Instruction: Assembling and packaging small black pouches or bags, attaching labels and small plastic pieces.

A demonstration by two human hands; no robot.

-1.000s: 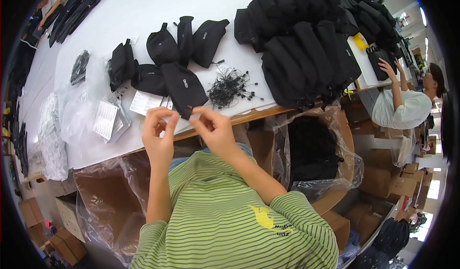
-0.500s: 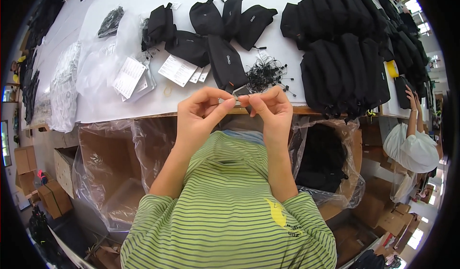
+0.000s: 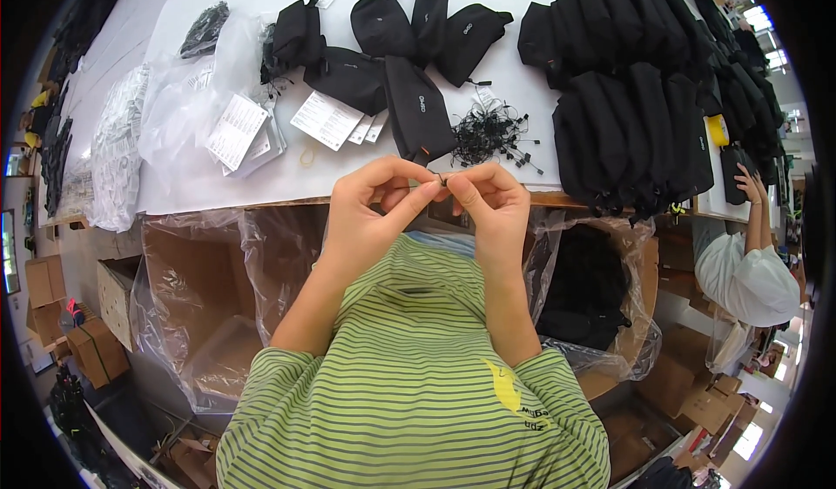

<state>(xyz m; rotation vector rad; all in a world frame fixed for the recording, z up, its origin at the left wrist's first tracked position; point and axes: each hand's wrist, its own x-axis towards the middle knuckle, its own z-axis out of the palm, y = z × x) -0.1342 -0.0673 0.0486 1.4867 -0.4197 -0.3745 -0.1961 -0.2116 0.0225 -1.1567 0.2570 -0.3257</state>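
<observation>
Two hands: left hand (image 3: pixel 373 212) and right hand (image 3: pixel 494 209), held at the front edge of the counter (image 3: pixel 287 182), fingertips almost meeting.
Small dark strand (image 3: pixel 442 179): between the fingertips of both hands, near the lower corner of the foremost black pouch (image 3: pixel 418 113); whether it joins the pouch cannot be told.
Fingers: thumb and index finger of each hand pinched together, apparently gripping the strand from either side.
Step in hand: judged to be fine two-handed working of the strand.
Next move: seems to call for one steady pinch and a small, precise shift by the other, since so thin a strand could slip.
Black cord tangle (image 3: pixel 489 134): just right of that pouch.
White cards (image 3: pixel 326 121): left of it.
</observation>
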